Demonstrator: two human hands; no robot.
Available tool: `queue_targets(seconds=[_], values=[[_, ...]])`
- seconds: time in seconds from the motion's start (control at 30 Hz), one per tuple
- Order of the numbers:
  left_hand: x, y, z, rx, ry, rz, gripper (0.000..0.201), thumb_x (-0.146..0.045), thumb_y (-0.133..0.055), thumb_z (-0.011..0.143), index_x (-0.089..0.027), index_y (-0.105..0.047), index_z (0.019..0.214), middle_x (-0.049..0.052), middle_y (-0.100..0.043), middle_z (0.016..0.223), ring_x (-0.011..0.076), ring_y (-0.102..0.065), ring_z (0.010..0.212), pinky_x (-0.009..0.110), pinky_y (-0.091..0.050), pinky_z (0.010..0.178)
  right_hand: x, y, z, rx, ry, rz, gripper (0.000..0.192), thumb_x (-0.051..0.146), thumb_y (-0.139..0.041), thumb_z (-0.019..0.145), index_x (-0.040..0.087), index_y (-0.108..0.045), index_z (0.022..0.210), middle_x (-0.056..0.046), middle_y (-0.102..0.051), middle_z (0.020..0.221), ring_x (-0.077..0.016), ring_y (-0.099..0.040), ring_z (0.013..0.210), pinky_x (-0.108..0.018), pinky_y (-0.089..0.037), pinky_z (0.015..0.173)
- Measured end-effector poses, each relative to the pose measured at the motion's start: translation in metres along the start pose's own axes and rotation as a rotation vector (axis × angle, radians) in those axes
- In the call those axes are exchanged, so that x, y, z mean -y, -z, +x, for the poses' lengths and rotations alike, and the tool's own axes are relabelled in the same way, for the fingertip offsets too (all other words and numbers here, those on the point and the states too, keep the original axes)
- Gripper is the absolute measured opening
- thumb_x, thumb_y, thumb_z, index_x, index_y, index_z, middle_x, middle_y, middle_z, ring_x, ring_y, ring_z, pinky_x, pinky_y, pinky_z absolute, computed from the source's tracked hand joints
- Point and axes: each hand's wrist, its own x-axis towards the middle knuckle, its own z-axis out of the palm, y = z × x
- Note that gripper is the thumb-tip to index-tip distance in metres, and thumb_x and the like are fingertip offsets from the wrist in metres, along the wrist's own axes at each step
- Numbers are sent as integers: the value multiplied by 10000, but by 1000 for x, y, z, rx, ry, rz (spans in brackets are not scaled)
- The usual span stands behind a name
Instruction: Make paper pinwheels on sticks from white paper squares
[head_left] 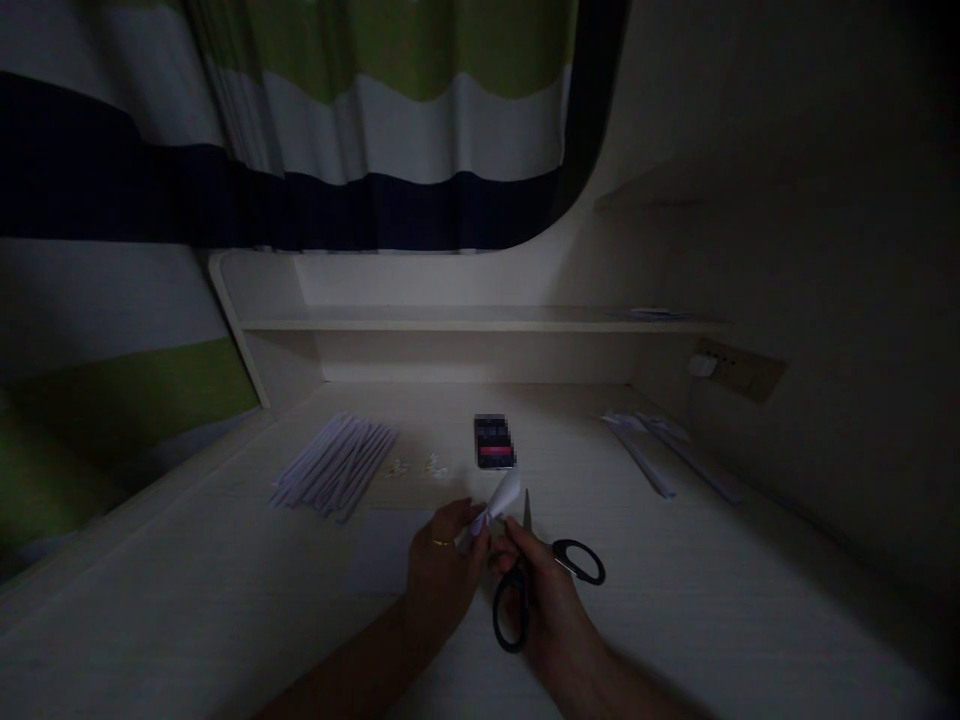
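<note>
Your left hand (442, 565), with a gold ring on one finger, was pinched shut on a small folded piece of white paper (499, 500), which stood up and tilted to the right above your fingertips, low over the middle of the pale wood-grain desk (225, 600). Your right hand (544, 590) lay just beside the left, the two almost touching at the paper, and it was closed around a pair of black-handled scissors (536, 575). One black loop stuck out free to the right of your hand and the other sat lower by your palm; the short metal blades pointed away from you, upright beside the paper. In the dim light I could not tell whether the blades were touching the paper.

Beyond your hands, a small dark phone with a lit pink strip (494, 442) lay flat on the desk. To its left were a few tiny white scraps (416, 466), and farther left a fanned bundle of long white paper strips (334, 465). Well apart on the right lay several more long white strips (660, 450), near a wall socket with a white plug (705, 366). A low pale shelf (465, 322) ran along the back, under a curtain striped in green, white and navy (337, 120).
</note>
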Motion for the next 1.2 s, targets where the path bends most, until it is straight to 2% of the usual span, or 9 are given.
queue_targets(seconds=[0.1, 0.27, 0.43, 0.63, 0.7, 0.9, 1.03, 1.1, 1.2], values=[[-4, 2, 3, 37, 106, -36, 159, -290, -559, 679, -199, -551, 809, 45, -669, 756, 184, -642, 689, 263, -489, 602, 1, -2, 0, -42, -8, -2, 207, 307, -656, 634, 127, -592, 554, 23, -553, 453, -60, -493, 454, -159, -400, 487], [-14, 6, 8, 70, 378, -124, 237, -300, -604, 622, -210, -461, 788, 9, -658, 662, 187, -640, 625, 253, -463, 537, 4, 3, 0, 40, 352, -310, 232, 344, -617, 684, 159, -531, 575, 21, -582, 475, -91, -511, 445, -207, -402, 514], [-14, 9, 10, 92, 427, -245, 277, -302, -610, 617, -218, -430, 810, 2, -663, 670, 183, -640, 623, 256, -457, 555, 9, 12, 2, 130, 651, -787, 240, 322, -517, 772, 174, -502, 584, 29, -551, 460, -103, -518, 448, -203, -393, 480], [-15, 12, 14, 86, 487, -368, 327, -255, -627, 592, -214, -408, 832, 5, -662, 661, 184, -637, 620, 257, -466, 546, 14, 26, 21, 445, 1446, -1205, 191, 195, -405, 829, 157, -558, 720, -23, -584, 583, -120, -522, 522, -228, -404, 523], [-16, 13, 15, 89, 501, -425, 329, -230, -624, 591, -215, -400, 831, 0, -659, 669, 172, -633, 608, 242, -462, 523, 19, 29, 25, 540, 1569, -1293, 201, 185, -375, 850, 146, -561, 783, -49, -606, 647, -129, -526, 562, -241, -407, 547], [-12, 11, 14, 117, 518, -489, 331, -227, -630, 589, -210, -398, 825, -9, -645, 632, 166, -622, 571, 241, -459, 504, 36, 30, 26, 641, 1654, -1535, 246, 194, -355, 875, 145, -565, 759, -68, -610, 696, -134, -503, 573, -256, -395, 547], [-10, 11, 14, 151, 521, -509, 338, -235, -624, 599, -207, -395, 845, 0, -653, 660, 169, -627, 587, 247, -466, 517, 37, 30, 27, 682, 1674, -1493, 247, 186, -357, 871, 155, -557, 729, -56, -609, 671, -124, -504, 555, -251, -403, 556], [-10, 11, 14, 141, 528, -491, 344, -241, -627, 596, -207, -396, 849, -1, -652, 655, 168, -626, 580, 244, -463, 512, 32, 30, 25, 589, 1574, -1399, 229, 215, -379, 855, 160, -548, 709, -38, -594, 613, -122, -509, 537, -237, -406, 529], [-11, 11, 14, 133, 530, -464, 334, -249, -632, 592, -209, -404, 832, -7, -649, 628, 167, -624, 565, 242, -459, 508, 22, 25, 19, 319, 1222, -1242, 228, 280, -451, 812, 178, -511, 617, -2, -566, 533, -108, -506, 476, -210, -389, 469]])
